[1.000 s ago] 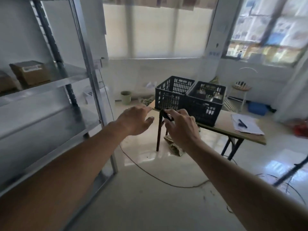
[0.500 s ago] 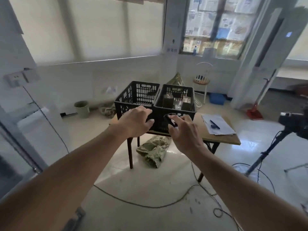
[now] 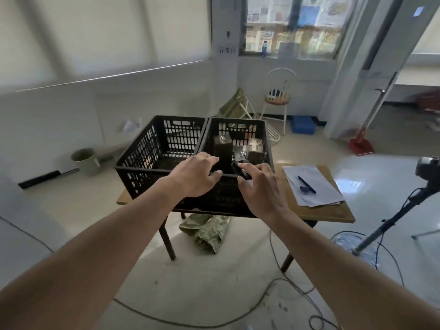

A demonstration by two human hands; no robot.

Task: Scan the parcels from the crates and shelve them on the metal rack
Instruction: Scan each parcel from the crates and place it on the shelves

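Note:
Two black plastic crates stand side by side on a small wooden table (image 3: 333, 214). The left crate (image 3: 147, 153) looks almost bare inside. The right crate (image 3: 267, 144) holds several brown parcels, among them a tall one (image 3: 222, 146) and a lower one (image 3: 255, 151). My left hand (image 3: 196, 176) reaches out in front of the crates, fingers loosely spread and holding nothing. My right hand (image 3: 260, 186) grips a small black scanner (image 3: 239, 171) near the right crate's front rim. The metal rack is out of view.
Papers with a pen (image 3: 309, 184) lie on the table's right side. A green sack (image 3: 207, 231) sits under the table, cables trail over the floor. A tripod (image 3: 390, 220) stands at right, a green bucket (image 3: 85, 160) at left, a stool (image 3: 277, 101) behind.
The view has swung right, away from the metal rack, and closed in on the table. Both hands now hover at the crates; the right hand keeps hold of the scanner.

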